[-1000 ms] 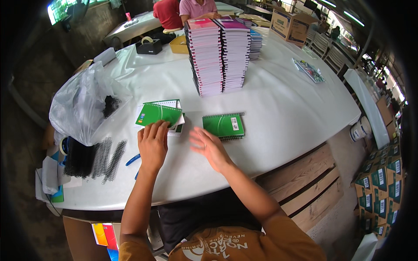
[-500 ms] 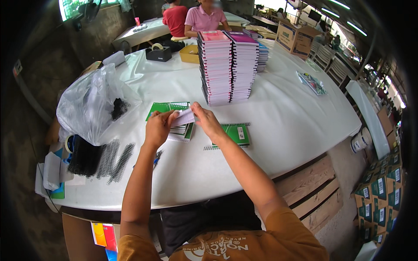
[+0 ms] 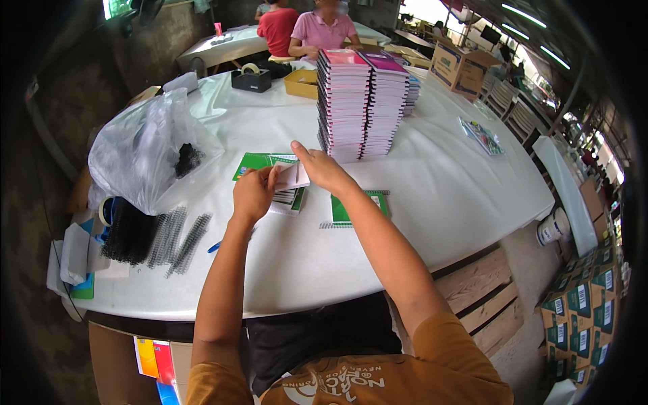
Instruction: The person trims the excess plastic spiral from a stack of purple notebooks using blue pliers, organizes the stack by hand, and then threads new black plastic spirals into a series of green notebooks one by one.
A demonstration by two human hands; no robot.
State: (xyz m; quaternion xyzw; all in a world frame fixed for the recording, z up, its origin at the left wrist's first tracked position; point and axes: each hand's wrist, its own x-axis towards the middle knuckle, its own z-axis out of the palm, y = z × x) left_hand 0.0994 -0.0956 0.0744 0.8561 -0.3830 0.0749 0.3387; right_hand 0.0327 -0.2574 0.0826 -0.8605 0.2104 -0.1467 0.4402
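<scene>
My left hand (image 3: pixel 254 194) is closed on a small block of white paper sheets (image 3: pixel 293 177), pinching its left side. At the sheets' right side is my right hand (image 3: pixel 322 169), thumb stretched up and away from the paper; its other fingers are partly hidden. Beneath the sheets lie green-covered notebooks (image 3: pixel 250 163) and loose-edged pages, partly covered by my hands. To the right, a green spiral notebook (image 3: pixel 341 210) rests on the table, partly behind my right forearm.
Wire spiral coils (image 3: pixel 169 236) and a clear plastic bag (image 3: pixel 145 152) lie to the left. Tall notebook stacks (image 3: pixel 344 108) stand ahead. Further back are a tape dispenser (image 3: pixel 251 79), a yellow tray (image 3: pixel 301 84), a cardboard box (image 3: pixel 460 66) and a person in pink (image 3: pixel 325 30).
My right thumb has lifted off the paper's edge and the right hand has opened out. The left hand still grips the sheets. The view has shifted slightly.
</scene>
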